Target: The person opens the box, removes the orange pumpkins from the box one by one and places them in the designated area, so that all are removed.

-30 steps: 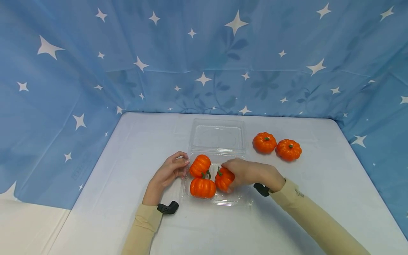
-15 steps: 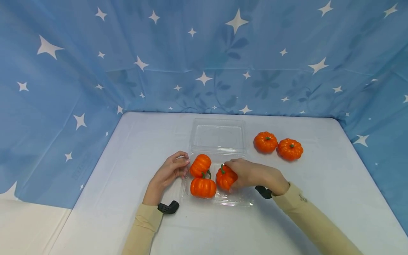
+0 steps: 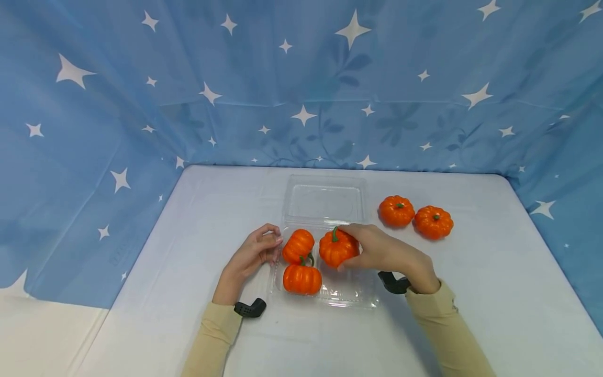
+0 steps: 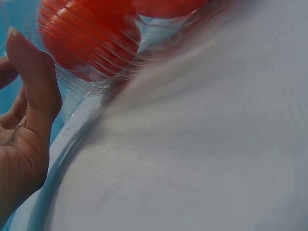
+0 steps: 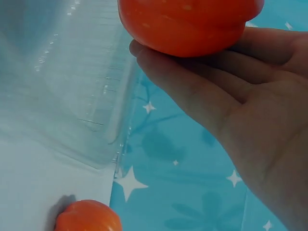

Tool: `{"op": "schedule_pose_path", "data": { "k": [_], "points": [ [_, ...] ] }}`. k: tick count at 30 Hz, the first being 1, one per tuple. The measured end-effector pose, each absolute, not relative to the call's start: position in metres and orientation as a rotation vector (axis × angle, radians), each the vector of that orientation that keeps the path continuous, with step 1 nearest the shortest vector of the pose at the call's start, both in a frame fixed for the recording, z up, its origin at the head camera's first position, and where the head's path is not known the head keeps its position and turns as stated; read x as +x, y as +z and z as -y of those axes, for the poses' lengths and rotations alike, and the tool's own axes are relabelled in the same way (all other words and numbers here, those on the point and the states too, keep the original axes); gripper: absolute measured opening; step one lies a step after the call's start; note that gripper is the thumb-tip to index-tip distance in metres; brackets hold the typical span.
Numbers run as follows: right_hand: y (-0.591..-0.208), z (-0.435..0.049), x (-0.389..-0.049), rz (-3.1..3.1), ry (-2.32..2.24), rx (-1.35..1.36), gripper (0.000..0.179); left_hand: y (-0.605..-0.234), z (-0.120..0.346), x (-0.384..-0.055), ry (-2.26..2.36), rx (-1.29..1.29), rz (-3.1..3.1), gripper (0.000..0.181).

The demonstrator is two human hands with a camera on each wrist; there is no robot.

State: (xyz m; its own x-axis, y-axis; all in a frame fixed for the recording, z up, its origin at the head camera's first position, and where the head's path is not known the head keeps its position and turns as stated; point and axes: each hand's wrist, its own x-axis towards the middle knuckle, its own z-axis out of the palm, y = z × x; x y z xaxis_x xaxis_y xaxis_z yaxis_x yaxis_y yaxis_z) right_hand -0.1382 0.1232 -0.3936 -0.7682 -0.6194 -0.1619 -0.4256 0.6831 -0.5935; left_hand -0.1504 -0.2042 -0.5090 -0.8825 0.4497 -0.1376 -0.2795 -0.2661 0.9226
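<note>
My right hand (image 3: 383, 248) grips a small orange pumpkin (image 3: 336, 248) with a green stem, over the right part of a clear plastic clamshell box (image 3: 348, 293). In the right wrist view the pumpkin (image 5: 185, 24) is against the fingers, with its upper part cut off. Two more pumpkins lie in the box's left side: one toward the back (image 3: 298, 245), the other pumpkin (image 3: 302, 280) in front, their stems close together. My left hand (image 3: 254, 251) is at the box's left edge, fingers loosely bent. In the left wrist view its thumb (image 4: 36, 72) is beside the ribbed wall (image 4: 101, 82).
The box's lid (image 3: 325, 201) lies folded back behind the base. Beyond my right hand, two pumpkins sit side by side on the white table, the left pumpkin (image 3: 396, 211) and the right pumpkin (image 3: 433, 222). A blue star-patterned curtain (image 3: 301, 78) surrounds the table's back and sides.
My right hand has lifted the pumpkin from the box's right side and shifted it slightly back, its stem now more upright. My left hand stays put.
</note>
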Motion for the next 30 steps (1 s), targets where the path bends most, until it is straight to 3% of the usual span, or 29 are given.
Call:
{"op": "schedule_pose_path", "data": {
  "k": [30],
  "points": [
    [-0.391, -0.154, -0.153, -2.752, -0.868, -0.645, 0.089, -0.510, 0.204, -0.151, 2.168, 0.212, -1.538, 0.010]
  ]
}}
